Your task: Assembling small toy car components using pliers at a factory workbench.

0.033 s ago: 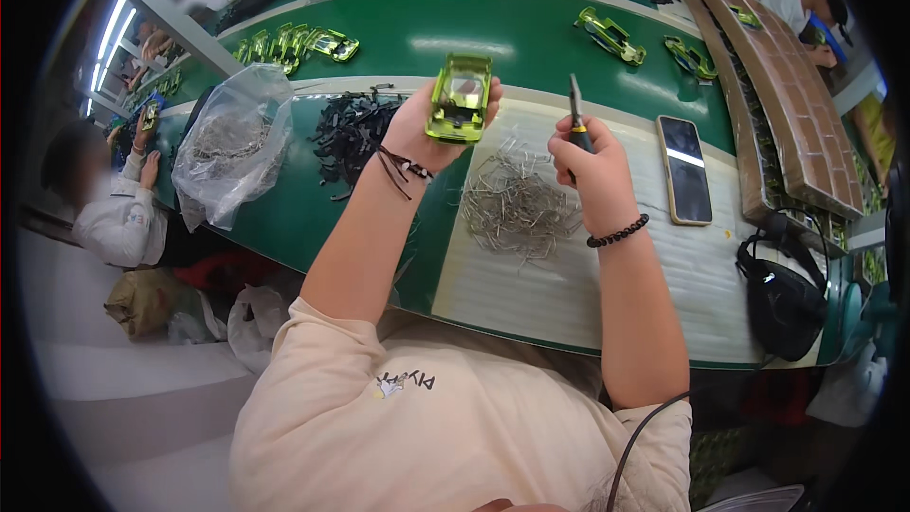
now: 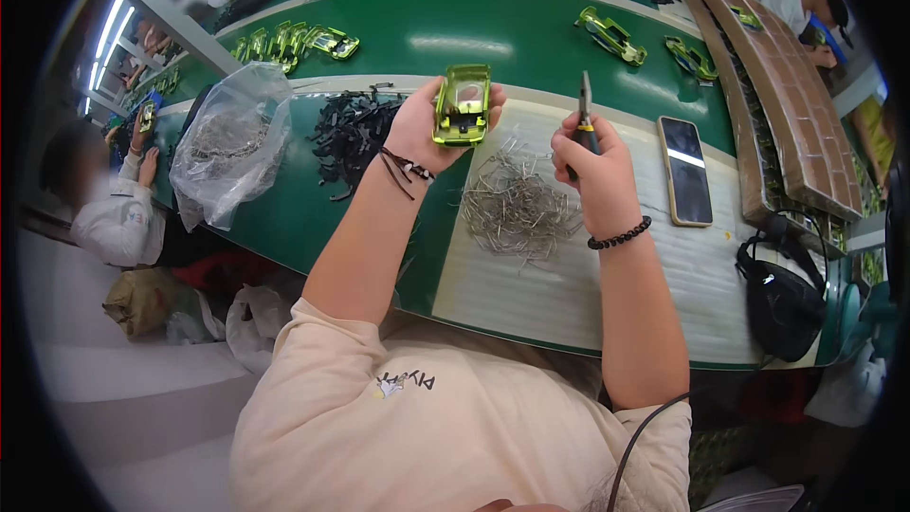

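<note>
My left hand (image 2: 419, 128) holds a shiny green toy car body (image 2: 463, 128) above the table, its open, hollow side facing up. In my right hand (image 2: 599, 166) is a pair of pliers (image 2: 586, 114) with dark handles and a yellow band, jaws pointing up and away from me. The pliers are apart from the car body. Below and between my hands lies a tangled heap of thin metal wire pieces (image 2: 521, 204) on a pale foam sheet (image 2: 531, 299). Left of my left wrist is a pile of black strip-like parts (image 2: 346, 137).
A clear plastic bag (image 2: 232, 147) of metal pieces sits at left. More green car bodies (image 2: 611, 35) lie on the green belt (image 2: 455, 19). At right are a phone (image 2: 684, 171), a black pouch (image 2: 782, 303) and brown cartons (image 2: 782, 104). Other people work around the table.
The car body has tilted slightly and shifted a little in my left hand. My right hand has turned the pliers a bit to the right.
</note>
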Demonstrator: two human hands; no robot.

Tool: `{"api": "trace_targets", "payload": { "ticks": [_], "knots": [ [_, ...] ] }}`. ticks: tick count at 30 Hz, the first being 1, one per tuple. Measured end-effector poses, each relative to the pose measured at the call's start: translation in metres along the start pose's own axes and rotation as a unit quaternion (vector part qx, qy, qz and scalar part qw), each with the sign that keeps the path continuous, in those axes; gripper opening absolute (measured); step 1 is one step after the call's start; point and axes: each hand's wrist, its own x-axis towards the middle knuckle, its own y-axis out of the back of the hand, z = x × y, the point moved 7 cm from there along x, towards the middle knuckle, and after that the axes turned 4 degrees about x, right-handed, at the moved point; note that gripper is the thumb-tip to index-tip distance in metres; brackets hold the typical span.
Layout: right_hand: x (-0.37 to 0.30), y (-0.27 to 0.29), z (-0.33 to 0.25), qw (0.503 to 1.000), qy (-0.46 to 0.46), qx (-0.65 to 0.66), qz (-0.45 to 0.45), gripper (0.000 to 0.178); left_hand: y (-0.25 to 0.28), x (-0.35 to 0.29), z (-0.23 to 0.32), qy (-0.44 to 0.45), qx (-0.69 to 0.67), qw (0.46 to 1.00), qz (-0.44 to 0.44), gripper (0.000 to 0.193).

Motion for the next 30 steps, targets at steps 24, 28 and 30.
{"api": "trace_targets", "payload": {
  "ticks": [24,28,30],
  "knots": [
    [-0.018,-0.031,-0.002,0.960,0.219,-0.175,-0.008,0.018,-0.026,-0.014,-0.038,-0.015,0.186,0.982,0.024,0.083],
    [-0.015,-0.030,0.003,0.966,0.200,-0.161,-0.009,0.019,-0.030,-0.014,-0.034,-0.042,0.212,0.976,0.014,0.090],
    [-0.016,-0.030,-0.001,0.951,0.241,-0.192,0.000,0.023,-0.040,-0.015,-0.034,-0.042,0.204,0.978,0.004,0.093]
  ]
}}
